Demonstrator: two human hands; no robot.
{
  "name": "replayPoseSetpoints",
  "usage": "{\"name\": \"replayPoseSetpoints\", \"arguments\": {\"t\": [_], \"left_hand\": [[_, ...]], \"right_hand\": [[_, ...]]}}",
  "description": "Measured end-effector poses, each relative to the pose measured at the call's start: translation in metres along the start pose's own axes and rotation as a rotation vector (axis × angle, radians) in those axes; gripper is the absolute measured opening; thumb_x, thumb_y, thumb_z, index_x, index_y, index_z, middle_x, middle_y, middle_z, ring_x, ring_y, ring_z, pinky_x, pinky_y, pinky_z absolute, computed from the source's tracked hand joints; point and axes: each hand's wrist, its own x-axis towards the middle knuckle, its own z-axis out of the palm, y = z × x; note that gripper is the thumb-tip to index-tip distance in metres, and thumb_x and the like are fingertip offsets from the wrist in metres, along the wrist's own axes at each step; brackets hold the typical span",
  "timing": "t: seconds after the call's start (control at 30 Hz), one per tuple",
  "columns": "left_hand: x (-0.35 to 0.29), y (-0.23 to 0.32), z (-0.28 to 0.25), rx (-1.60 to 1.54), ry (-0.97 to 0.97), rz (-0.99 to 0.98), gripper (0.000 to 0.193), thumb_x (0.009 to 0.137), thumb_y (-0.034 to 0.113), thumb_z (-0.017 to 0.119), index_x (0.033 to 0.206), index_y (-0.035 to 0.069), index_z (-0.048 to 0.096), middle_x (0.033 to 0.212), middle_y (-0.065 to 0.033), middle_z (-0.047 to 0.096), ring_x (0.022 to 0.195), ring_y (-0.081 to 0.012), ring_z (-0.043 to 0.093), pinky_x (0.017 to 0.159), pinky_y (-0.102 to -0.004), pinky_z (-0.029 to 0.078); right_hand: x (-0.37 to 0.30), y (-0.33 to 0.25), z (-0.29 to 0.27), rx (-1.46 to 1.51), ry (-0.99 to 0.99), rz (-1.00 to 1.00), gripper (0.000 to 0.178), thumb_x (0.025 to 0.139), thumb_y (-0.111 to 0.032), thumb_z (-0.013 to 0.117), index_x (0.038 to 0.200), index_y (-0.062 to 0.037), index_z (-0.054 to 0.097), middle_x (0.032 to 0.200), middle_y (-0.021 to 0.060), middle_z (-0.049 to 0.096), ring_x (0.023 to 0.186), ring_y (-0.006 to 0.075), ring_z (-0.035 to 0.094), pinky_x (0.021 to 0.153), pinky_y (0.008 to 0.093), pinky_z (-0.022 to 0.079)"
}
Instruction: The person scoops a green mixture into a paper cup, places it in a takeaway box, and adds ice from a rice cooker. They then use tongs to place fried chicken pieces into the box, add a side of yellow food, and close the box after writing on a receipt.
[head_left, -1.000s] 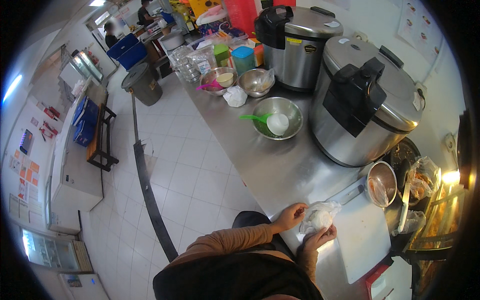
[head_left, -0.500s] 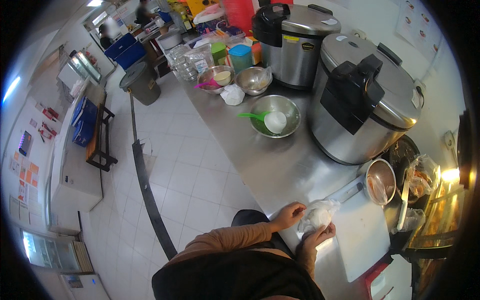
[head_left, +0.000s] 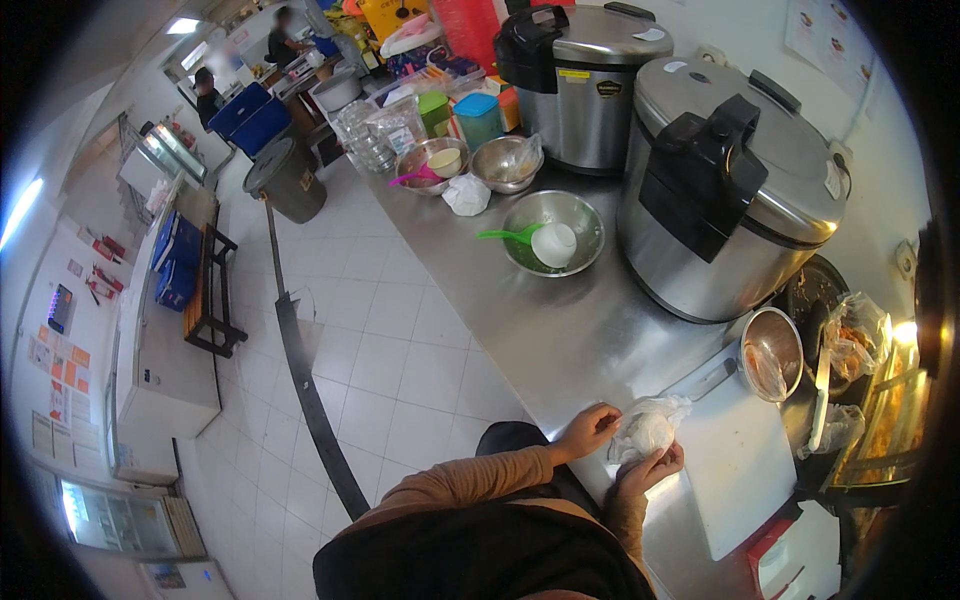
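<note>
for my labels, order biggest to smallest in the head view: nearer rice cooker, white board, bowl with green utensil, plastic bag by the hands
Nearer rice cooker
White board
Bowl with green utensil
Plastic bag

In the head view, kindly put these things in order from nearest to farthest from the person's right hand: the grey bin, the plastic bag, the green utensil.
1. Plastic bag: at the fingers of the right hand.
2. Green utensil: in a metal bowl, farther up the counter.
3. Grey bin: on the floor, far to the left.
</note>
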Motion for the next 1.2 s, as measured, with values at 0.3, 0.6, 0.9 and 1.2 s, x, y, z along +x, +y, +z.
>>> {"name": "replayPoseSetpoints", "arguments": {"t": [0.3, 0.6, 0.9, 1.2], "left_hand": [[-0.001, -0.003, 0.001, -0.013, 0.015, 0.022, 0.015, 0.085, 0.014, 0.054, 0.091, 0.001, 0.053, 0.079, -0.0047, 0.051, 0.067, -0.0098, 0.049, 0.061, -0.0232, 0.041], [0.001, -0.006, 0.002, -0.026, -0.008, -0.001, 0.014, 0.085, 0.012, 0.054, 0.092, 0.000, 0.054, 0.080, -0.0045, 0.052, 0.069, -0.0086, 0.050, 0.060, -0.0224, 0.041], [-0.001, -0.010, 0.002, 0.010, 0.003, 0.006, 0.014, 0.085, 0.012, 0.054, 0.091, 0.000, 0.054, 0.081, -0.0047, 0.052, 0.069, -0.0096, 0.051, 0.062, -0.0232, 0.043], [0.000, -0.002, 0.000, 0.001, -0.001, -0.012, 0.014, 0.084, 0.013, 0.055, 0.090, 0.001, 0.054, 0.080, -0.0039, 0.052, 0.070, -0.0091, 0.049, 0.063, -0.0226, 0.042]], "right_hand": [[0.001, -0.005, 0.005, 0.020, 0.029, 0.016, 0.032, 0.091, -0.019, 0.040, 0.115, -0.0024, 0.029, 0.109, 0.0150, 0.041, 0.097, 0.0215, 0.045, 0.084, 0.0335, 0.038], [0.001, -0.004, -0.001, 0.019, -0.050, 0.069, 0.034, 0.091, -0.020, 0.038, 0.117, -0.0045, 0.022, 0.115, 0.0163, 0.034, 0.104, 0.0244, 0.040, 0.089, 0.0381, 0.037], [0.003, -0.007, 0.002, 0.009, -0.034, 0.044, 0.032, 0.091, -0.017, 0.037, 0.116, -0.0026, 0.025, 0.113, 0.0157, 0.037, 0.100, 0.0225, 0.042, 0.086, 0.0355, 0.037], [0.000, -0.006, 0.000, -0.018, -0.026, 0.039, 0.030, 0.090, -0.015, 0.035, 0.115, -0.0023, 0.023, 0.114, 0.0159, 0.034, 0.104, 0.0248, 0.039, 0.090, 0.0397, 0.035]]}}
